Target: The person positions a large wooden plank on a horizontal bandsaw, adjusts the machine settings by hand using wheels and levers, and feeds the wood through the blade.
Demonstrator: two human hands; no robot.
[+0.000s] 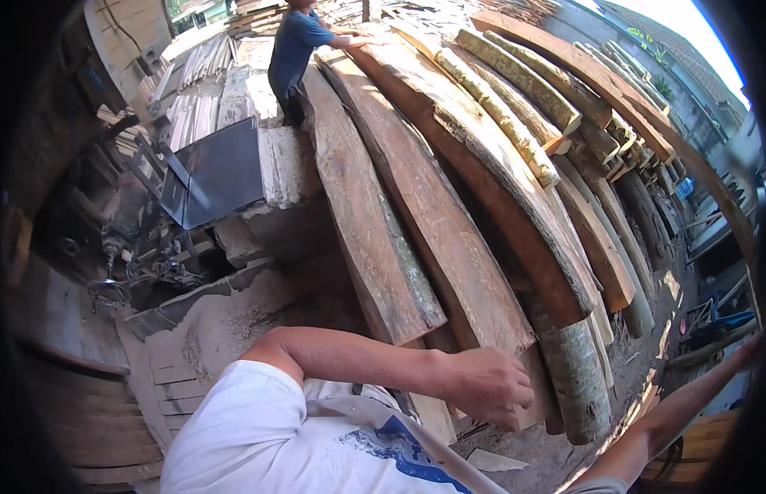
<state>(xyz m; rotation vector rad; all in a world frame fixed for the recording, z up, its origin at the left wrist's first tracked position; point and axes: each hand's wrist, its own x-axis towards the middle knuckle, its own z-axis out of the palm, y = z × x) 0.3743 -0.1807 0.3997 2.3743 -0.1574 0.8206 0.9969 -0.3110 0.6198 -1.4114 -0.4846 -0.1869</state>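
My left arm reaches across my body from the left. My left hand [486, 389] is closed, its fingers curled and the palm hidden, beside the near end of a rough-sawn slab [449, 247]; nothing shows sticking out of it. My right arm stretches to the far right, where my right hand [749, 349] fades into the dark rim near the end of a long thin piece of wood [716, 181]. Its fingers cannot be made out. A thick bark-edged timber [498, 206] lies to the right of the slab, and another slab [362, 206] to its left.
A person in a blue shirt [299, 49] stands at the far end, hands on the thick timber. A dark flat panel [218, 173] and machinery with a handwheel [109, 290] are on the left. Sawdust [226, 333] is heaped below. More logs [523, 90] are stacked to the right.
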